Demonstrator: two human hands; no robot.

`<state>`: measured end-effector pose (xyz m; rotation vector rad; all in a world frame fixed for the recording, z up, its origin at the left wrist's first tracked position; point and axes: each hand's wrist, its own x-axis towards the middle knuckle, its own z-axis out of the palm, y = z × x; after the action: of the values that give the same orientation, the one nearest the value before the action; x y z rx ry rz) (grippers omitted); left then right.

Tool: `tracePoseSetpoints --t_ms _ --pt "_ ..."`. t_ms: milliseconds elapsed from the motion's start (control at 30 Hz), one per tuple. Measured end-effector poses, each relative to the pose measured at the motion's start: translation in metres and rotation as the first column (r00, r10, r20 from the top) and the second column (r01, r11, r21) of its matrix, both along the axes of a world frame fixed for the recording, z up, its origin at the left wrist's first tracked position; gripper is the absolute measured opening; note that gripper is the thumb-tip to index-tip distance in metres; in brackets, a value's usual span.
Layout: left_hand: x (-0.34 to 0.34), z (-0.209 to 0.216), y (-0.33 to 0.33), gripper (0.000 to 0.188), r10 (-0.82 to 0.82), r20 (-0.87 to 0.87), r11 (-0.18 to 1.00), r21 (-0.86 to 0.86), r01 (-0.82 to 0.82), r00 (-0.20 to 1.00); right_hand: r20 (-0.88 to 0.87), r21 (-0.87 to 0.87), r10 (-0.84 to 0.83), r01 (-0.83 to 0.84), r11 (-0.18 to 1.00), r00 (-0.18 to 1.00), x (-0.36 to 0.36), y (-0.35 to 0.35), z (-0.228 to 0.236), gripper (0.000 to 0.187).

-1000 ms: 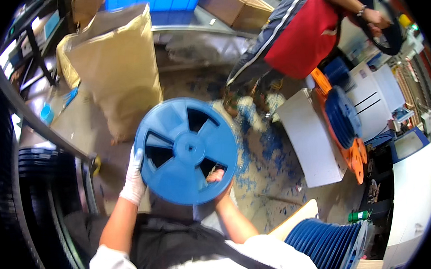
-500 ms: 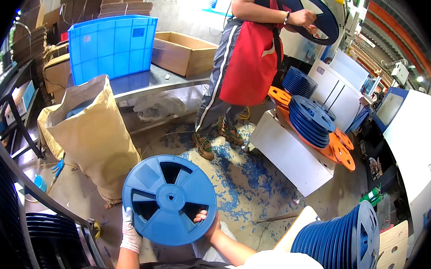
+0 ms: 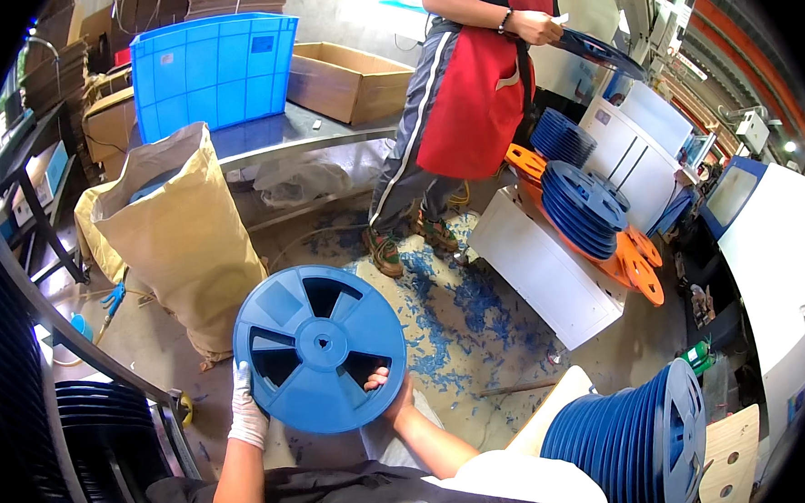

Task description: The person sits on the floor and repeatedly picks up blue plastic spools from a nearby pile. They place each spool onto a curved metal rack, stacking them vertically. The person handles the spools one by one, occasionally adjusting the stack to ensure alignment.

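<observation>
In front of me I hold up a blue plastic reel (image 3: 322,340), its round face with three cut-out windows and a small centre hole turned toward me. My left hand (image 3: 247,407), in a white glove, grips the reel's lower left rim. At the lower right, my bare right hand (image 3: 388,391) is closed on the rim, its fingertips showing through a window. To my right, a row of similar blue reels (image 3: 626,440) lies stacked on edge by a pale wooden board (image 3: 725,458).
A tall brown paper sack (image 3: 179,236) stands at left, before a table bearing a blue crate (image 3: 216,79) and a cardboard box (image 3: 348,86). A person in a red apron (image 3: 472,102) handles a dark reel (image 3: 601,52). A white cabinet (image 3: 549,267) carries blue and orange reels. Blue scraps litter the floor.
My view has tilted slightly, so the scene sits higher. My hands keep the same hold on the reel. The other person's reel has gone from upright to nearly flat.
</observation>
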<state>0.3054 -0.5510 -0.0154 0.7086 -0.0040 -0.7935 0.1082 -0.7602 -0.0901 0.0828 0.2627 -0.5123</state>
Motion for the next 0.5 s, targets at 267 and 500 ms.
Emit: tracePoseSetpoints --t_ms 267,500 --pt "0.008 -0.021 0.003 0.057 -0.003 -0.033 1.0 0.009 0.003 0.999 0.057 -0.04 0.019 -0.016 0.999 0.998 -0.002 0.0 0.0 0.035" --pt "0.0 -0.007 0.006 0.054 0.037 -0.08 0.999 0.038 -0.034 0.996 -0.009 -0.073 0.013 -0.013 0.997 1.0 -0.001 0.003 0.012 0.037"
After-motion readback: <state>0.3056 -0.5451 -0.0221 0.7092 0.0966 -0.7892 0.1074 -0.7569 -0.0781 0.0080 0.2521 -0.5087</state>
